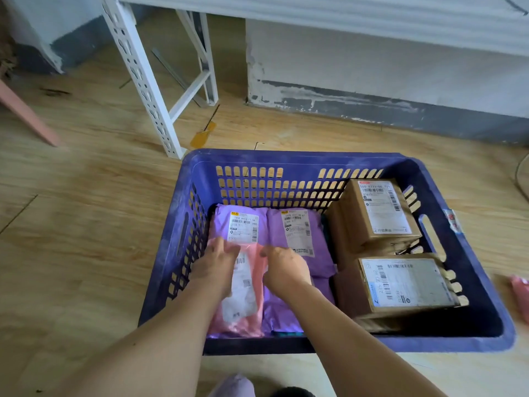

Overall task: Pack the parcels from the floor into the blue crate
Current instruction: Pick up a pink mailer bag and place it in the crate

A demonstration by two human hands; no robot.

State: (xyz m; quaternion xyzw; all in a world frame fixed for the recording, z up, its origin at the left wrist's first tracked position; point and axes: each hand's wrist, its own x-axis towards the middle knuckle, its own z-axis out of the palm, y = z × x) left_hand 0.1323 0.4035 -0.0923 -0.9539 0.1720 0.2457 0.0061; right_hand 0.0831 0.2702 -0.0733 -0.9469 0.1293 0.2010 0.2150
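Both left hand (216,263) and right hand (283,267) pinch the pink parcel (247,299), fingers curled; label blurred

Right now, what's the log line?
pink parcel: in blue crate, atop purple mailers | left hand: holds it | right hand: holds it | cardboard boxes: crate's right side | floor: pink packet waiting

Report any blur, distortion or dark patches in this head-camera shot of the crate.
Head view: wide-angle bowing curves the blue crate rim and the wall base; the left hand, the right hand and the pink parcel they hold are slightly motion-smeared; a pink object at the right edge is badly blurred; the crate's near right corner lies in deep shadow.
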